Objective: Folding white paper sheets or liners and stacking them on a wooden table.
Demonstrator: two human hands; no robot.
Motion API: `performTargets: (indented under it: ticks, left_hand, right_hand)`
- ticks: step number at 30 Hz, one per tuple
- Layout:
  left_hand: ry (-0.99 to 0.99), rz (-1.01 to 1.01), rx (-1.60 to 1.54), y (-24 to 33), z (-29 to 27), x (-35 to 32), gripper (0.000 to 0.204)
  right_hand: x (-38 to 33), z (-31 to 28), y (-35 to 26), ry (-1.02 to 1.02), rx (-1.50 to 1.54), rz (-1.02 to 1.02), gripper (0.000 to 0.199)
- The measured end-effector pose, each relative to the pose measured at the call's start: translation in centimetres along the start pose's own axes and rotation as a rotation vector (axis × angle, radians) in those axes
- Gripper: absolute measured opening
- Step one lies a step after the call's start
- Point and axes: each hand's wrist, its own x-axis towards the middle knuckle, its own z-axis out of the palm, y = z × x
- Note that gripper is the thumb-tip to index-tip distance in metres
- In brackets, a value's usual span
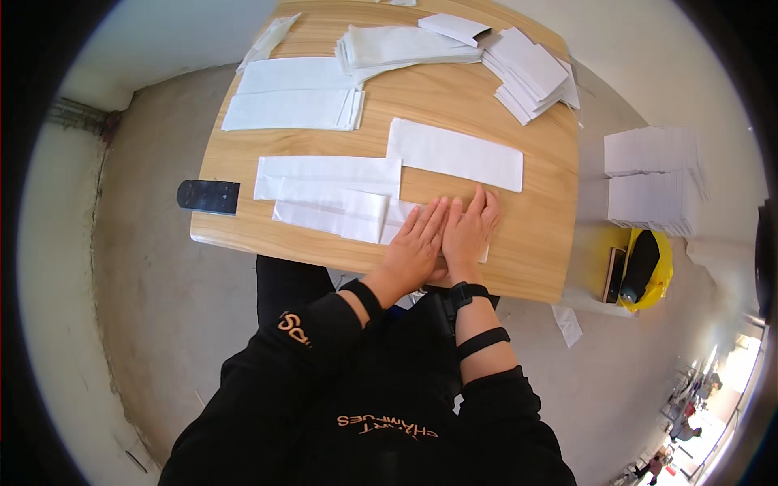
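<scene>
Near the front edge of the wooden table, my left hand (415, 248) and my right hand (468, 233) lie side by side, fingers stretched out flat. Both press on a long white paper piece (395, 221), which they mostly cover. A white sleeve-like strip (331, 212) overlaps its left end. Just behind that strip lies another flat white strip (324, 172). Beyond my fingertips, a white folded paper piece (458, 154) rests at a slant. Neither hand grips anything.
White strips are stacked at the table's far left (292, 111) and back (409, 47). Folded white pieces (531, 73) pile up at far right. A dark flat object (209, 197) overhangs the left edge. Beside the table stand paper stacks (652, 198) and a yellow bag (663, 275).
</scene>
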Motion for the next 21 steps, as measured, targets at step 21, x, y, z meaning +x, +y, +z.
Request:
performTargets:
  ticks: [21]
  left_hand:
    - [0.48, -0.804, 0.176, -13.8, -6.8, -10.8, 0.025]
  right_hand:
    - [-0.1, 0.2, 0.1, 0.022, -0.17, -0.012, 0.056]
